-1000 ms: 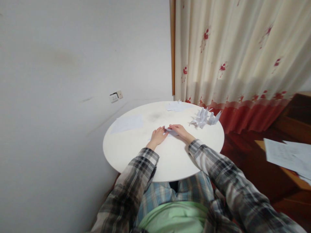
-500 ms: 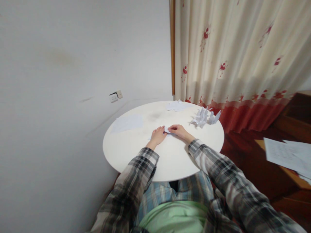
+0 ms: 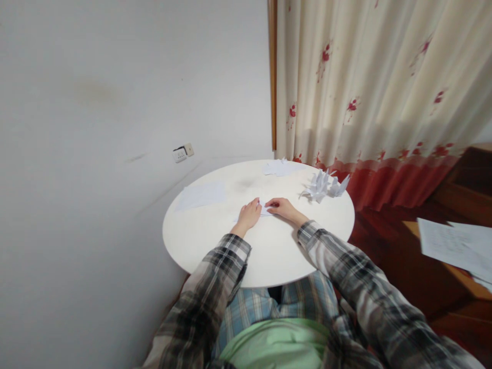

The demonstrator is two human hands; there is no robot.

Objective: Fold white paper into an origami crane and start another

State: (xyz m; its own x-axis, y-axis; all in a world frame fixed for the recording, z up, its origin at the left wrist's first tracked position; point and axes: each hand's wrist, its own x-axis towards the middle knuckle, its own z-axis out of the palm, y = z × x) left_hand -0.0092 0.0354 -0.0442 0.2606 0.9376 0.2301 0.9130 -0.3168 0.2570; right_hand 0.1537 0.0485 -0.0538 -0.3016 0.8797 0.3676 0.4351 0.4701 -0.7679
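A small folded piece of white paper (image 3: 264,210) lies near the middle of the round white table (image 3: 269,256), between my hands. From the left, my left hand (image 3: 249,213) grips its edge, fingers bent together. My right hand (image 3: 282,207) pinches the paper's right part between thumb and fingers. Both hands rest low at the tabletop and hide much of the paper, so its exact folds do not show. To the right stands a cluster of folded paper cranes (image 3: 318,187), their pointed white tips sticking up.
Flat white sheets (image 3: 202,195) lie at the table's left. More paper (image 3: 279,168) is at the far edge. A wall with a socket (image 3: 179,155) is on the left; a flowered curtain (image 3: 353,102) hangs behind. Written sheets (image 3: 453,246) lie on a lower surface at right.
My left fingers have lifted and curled slightly at the paper's edge. The raised paper flap between my hands now lies lower. My right hand has hardly moved.
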